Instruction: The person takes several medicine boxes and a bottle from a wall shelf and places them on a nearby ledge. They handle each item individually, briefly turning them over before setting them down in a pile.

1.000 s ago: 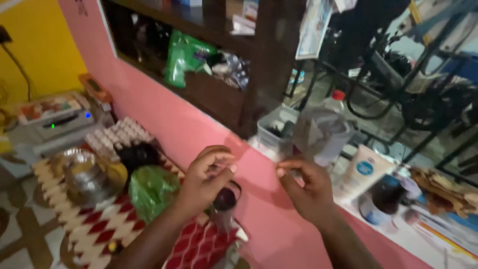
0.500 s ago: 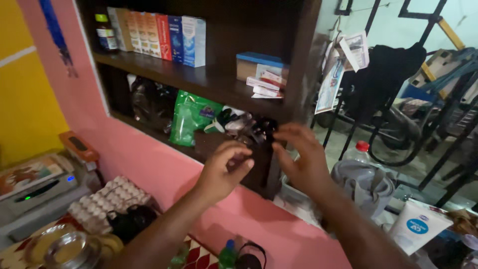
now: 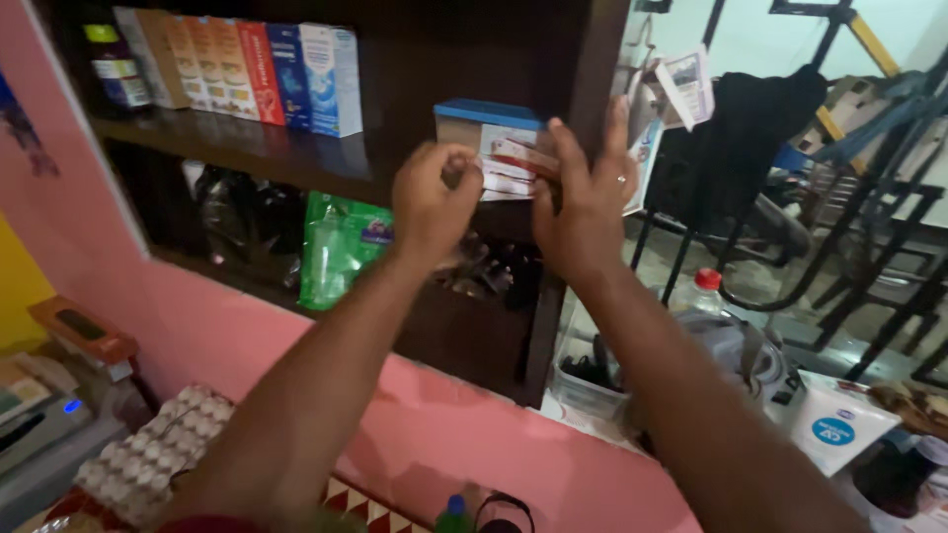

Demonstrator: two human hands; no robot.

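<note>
A small stack of flat red-and-white packets [image 3: 513, 168] lay on the upper shelf [image 3: 296, 163] of a dark wooden cabinet, just in front of a blue-topped box [image 3: 484, 123] and touching it. The packets were judged to be light, thin card, stiff along the faces but easily bent or crushed at the corners, and liable to slide over one another; a pinch across the short edges of the whole stack was judged the surest hold. The right hand [image 3: 583, 202] was raised with fingers spread and laid against the packets' right end; whether any packet was actually gripped could not be told. The left hand [image 3: 434, 197] was curled into a loose fist at the left end of the stack, thumb and fingertips closed together, and what it enclosed, if anything, was hidden. Further left on the same shelf a row of upright cartons [image 3: 247, 64] was stood. On the shelf below, a green bag [image 3: 336, 247] was leaned.
</note>
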